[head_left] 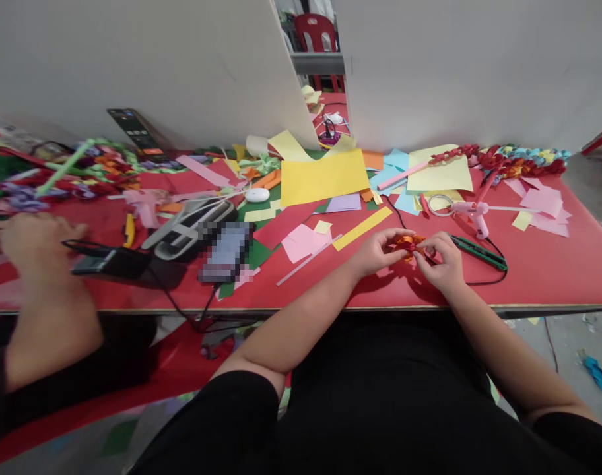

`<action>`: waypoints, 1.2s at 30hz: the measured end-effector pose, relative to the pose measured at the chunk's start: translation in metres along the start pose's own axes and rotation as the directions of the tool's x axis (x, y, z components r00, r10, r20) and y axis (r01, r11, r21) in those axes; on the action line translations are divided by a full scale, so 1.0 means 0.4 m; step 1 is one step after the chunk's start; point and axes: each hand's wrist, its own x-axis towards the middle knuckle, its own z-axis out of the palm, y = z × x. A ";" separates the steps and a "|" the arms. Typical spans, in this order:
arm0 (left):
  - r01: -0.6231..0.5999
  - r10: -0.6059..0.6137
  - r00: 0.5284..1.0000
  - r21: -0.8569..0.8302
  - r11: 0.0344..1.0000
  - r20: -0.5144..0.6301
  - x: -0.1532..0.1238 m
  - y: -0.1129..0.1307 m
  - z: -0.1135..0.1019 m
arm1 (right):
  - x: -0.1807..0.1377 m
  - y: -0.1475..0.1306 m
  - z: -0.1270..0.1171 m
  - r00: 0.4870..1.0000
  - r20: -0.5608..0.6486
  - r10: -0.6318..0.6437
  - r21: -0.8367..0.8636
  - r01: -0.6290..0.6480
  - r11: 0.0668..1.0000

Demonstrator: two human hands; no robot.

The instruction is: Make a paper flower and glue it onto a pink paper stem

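Above the front part of the red table, my left hand [379,253] and my right hand [443,261] pinch a small orange and red folded paper piece [406,246] between them. My fingers cover parts of it. Just right of my right hand lies a green utility knife [479,252]. Behind the knife is a pink glue gun [474,212] with a clear stick in its back end. A yellow paper strip [362,228] and a narrow pale strip [308,260] lie left of my left hand.
Coloured paper sheets [325,177] and folded paper chains [529,161] lie along the white partition [454,72]. A phone [226,252] with a cable, a grey case [197,227] and a power bank [111,262] lie leftward. A co-worker's arm [48,284] reaches over the table's left end.
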 end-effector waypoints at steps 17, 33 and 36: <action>0.028 -0.028 1.000 -0.072 0.997 -0.003 0.000 -0.003 -0.004 | -0.008 0.006 0.002 0.999 0.008 -0.036 -0.026 0.036 0.999; 0.046 -0.050 0.998 -0.166 0.985 -0.023 0.004 0.002 0.004 | -0.015 0.016 0.005 0.999 0.013 -0.035 -0.037 0.035 0.999; 0.047 -0.051 0.998 -0.150 0.988 -0.022 0.003 0.005 0.002 | -0.013 0.013 0.004 1.000 0.015 -0.026 -0.028 0.026 0.999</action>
